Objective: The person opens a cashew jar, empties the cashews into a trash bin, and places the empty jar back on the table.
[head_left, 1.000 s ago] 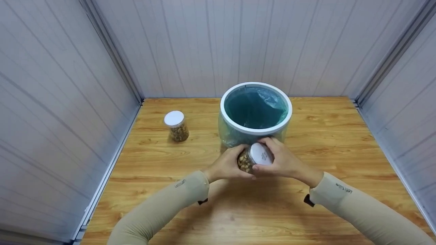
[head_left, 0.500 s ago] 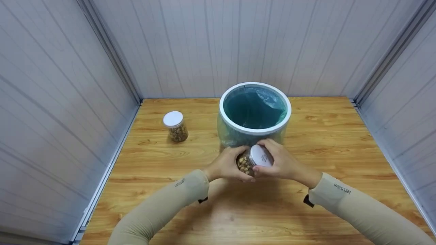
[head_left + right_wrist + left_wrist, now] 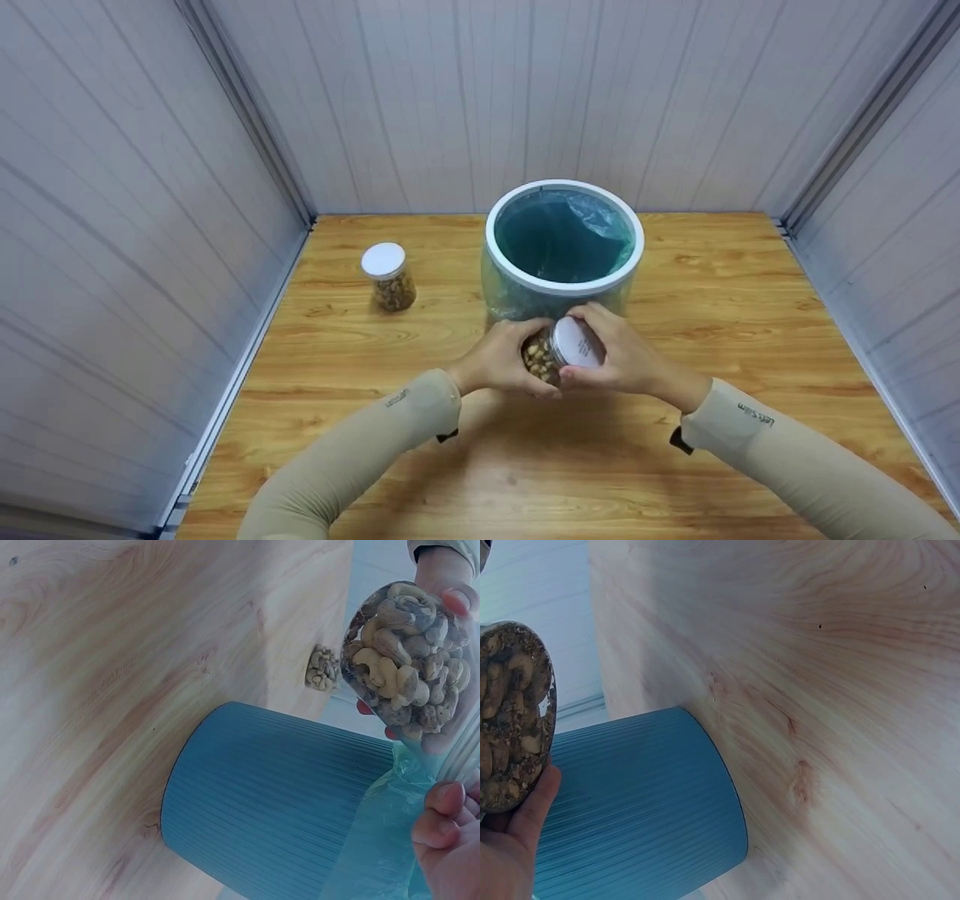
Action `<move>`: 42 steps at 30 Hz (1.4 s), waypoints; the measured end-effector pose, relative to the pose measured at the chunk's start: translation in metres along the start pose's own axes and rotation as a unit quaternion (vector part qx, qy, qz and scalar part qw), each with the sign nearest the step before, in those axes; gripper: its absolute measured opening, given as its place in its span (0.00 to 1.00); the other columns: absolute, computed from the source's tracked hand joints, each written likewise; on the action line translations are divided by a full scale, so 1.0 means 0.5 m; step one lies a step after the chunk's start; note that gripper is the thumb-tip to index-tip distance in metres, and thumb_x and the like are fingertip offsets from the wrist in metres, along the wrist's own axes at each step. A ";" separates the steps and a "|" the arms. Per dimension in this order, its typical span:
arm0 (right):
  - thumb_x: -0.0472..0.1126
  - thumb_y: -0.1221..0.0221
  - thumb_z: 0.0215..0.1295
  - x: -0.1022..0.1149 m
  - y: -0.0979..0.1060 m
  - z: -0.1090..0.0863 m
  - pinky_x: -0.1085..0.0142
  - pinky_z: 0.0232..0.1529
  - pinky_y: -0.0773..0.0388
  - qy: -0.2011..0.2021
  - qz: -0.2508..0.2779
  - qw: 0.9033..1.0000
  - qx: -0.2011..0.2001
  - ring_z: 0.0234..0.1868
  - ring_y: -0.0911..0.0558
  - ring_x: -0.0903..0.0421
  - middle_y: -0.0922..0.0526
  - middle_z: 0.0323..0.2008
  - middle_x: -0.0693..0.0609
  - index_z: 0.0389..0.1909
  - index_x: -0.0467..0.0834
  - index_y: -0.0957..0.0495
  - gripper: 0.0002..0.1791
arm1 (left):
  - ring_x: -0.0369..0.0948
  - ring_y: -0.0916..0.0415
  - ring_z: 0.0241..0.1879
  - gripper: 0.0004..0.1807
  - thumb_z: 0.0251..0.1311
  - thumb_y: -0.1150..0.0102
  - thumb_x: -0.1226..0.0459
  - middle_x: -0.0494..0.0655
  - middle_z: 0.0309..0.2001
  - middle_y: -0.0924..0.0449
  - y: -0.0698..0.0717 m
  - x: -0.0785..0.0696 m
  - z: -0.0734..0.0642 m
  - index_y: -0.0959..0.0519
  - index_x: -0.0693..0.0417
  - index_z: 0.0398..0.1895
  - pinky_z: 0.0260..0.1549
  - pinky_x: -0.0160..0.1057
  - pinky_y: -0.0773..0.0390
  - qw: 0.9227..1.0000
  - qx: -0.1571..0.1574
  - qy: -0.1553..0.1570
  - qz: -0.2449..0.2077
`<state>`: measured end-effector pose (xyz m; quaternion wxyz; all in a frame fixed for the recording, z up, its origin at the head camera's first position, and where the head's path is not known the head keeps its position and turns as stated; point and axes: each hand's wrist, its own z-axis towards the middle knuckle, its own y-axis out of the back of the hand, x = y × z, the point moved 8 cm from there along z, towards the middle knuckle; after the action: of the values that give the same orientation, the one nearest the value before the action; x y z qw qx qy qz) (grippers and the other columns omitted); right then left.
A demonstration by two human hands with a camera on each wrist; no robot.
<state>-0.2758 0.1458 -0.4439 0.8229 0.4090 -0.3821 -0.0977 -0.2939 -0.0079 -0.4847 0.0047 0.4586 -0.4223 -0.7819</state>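
Note:
A clear jar of cashews (image 3: 539,360) is held tilted between both hands, its white lid (image 3: 577,343) facing right. My left hand (image 3: 501,360) grips the jar's body from the left. The fingers and thumb of my right hand (image 3: 628,354) are curled round the lid's edge. Seen from the left wrist, the jar's nut-filled base (image 3: 514,716) faces the camera. In the right wrist view the cashews (image 3: 409,664) show through the wall, with right-hand fingers (image 3: 442,821) at the lid.
Just beyond the hands stands a ribbed blue bin (image 3: 645,802) with a white rim (image 3: 564,288) and a translucent green liner (image 3: 367,840). A second lidded jar of nuts (image 3: 394,291) stands upright at the left on the wooden table (image 3: 337,450). Pale panel walls (image 3: 480,97) enclose the table.
Both hands keep nearly the same place and grip on the jar and lid. The bin and the second jar have not moved.

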 end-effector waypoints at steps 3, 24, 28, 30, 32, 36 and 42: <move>0.55 0.22 0.57 -0.002 -0.001 -0.001 0.59 0.49 0.14 -0.003 0.000 1.000 0.006 0.52 0.19 0.54 0.17 0.56 0.46 0.66 0.40 0.25 0.40 | 0.36 0.17 0.53 0.49 0.43 0.10 0.45 0.42 0.57 0.14 0.000 -0.001 0.001 0.22 0.49 0.68 0.57 0.37 0.16 1.000 0.004 0.000 -0.002; 0.62 0.24 0.60 -0.004 0.007 -0.003 0.61 0.45 0.15 0.043 -0.017 0.999 0.008 0.50 0.19 0.56 0.18 0.54 0.47 0.64 0.40 0.25 0.41 | 0.36 0.17 0.53 0.50 0.41 0.09 0.45 0.44 0.56 0.13 -0.002 -0.006 0.012 0.22 0.53 0.68 0.58 0.37 0.16 0.999 0.002 -0.009 0.047; 0.68 0.28 0.62 0.007 0.007 -0.003 0.61 0.44 0.14 0.086 -0.026 0.996 0.010 0.50 0.18 0.55 0.18 0.54 0.46 0.64 0.38 0.25 0.44 | 0.36 0.17 0.55 0.51 0.42 0.09 0.46 0.44 0.59 0.13 -0.005 -0.007 0.009 0.22 0.52 0.70 0.60 0.37 0.16 0.999 0.014 -0.008 0.031; 0.69 0.29 0.64 0.016 0.005 -0.005 0.61 0.43 0.13 0.120 -0.037 0.992 0.013 0.48 0.18 0.54 0.17 0.53 0.45 0.64 0.37 0.25 0.44 | 0.36 0.18 0.55 0.51 0.42 0.09 0.46 0.44 0.59 0.14 -0.009 -0.007 0.006 0.23 0.52 0.71 0.60 0.37 0.17 1.000 0.026 -0.008 0.015; 0.69 0.31 0.65 0.024 0.003 -0.007 0.61 0.42 0.12 0.148 -0.049 0.988 0.019 0.47 0.17 0.53 0.17 0.53 0.44 0.64 0.37 0.25 0.44 | 0.36 0.18 0.56 0.51 0.43 0.09 0.47 0.43 0.59 0.14 -0.014 -0.007 0.001 0.23 0.52 0.71 0.61 0.36 0.17 0.999 0.038 -0.008 -0.001; 0.69 0.31 0.66 0.030 0.002 -0.010 0.62 0.40 0.11 0.167 -0.063 0.984 0.029 0.45 0.17 0.54 0.17 0.53 0.44 0.65 0.38 0.26 0.43 | 0.35 0.18 0.56 0.50 0.43 0.10 0.47 0.44 0.59 0.14 -0.018 -0.007 -0.003 0.23 0.52 0.71 0.61 0.35 0.18 0.999 0.041 -0.017 -0.007; 0.68 0.30 0.65 0.035 0.000 -0.011 0.61 0.44 0.11 0.173 -0.075 0.981 0.046 0.48 0.17 0.53 0.17 0.55 0.44 0.67 0.38 0.27 0.44 | 0.34 0.18 0.54 0.49 0.43 0.10 0.48 0.43 0.58 0.13 -0.020 -0.005 -0.003 0.22 0.52 0.70 0.59 0.33 0.18 0.999 0.041 -0.032 -0.003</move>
<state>-0.2599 0.1408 -0.4361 0.8470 0.4848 -0.2065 -0.0695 -0.2875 -0.0012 -0.4900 -0.0301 0.4341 -0.4529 -0.7782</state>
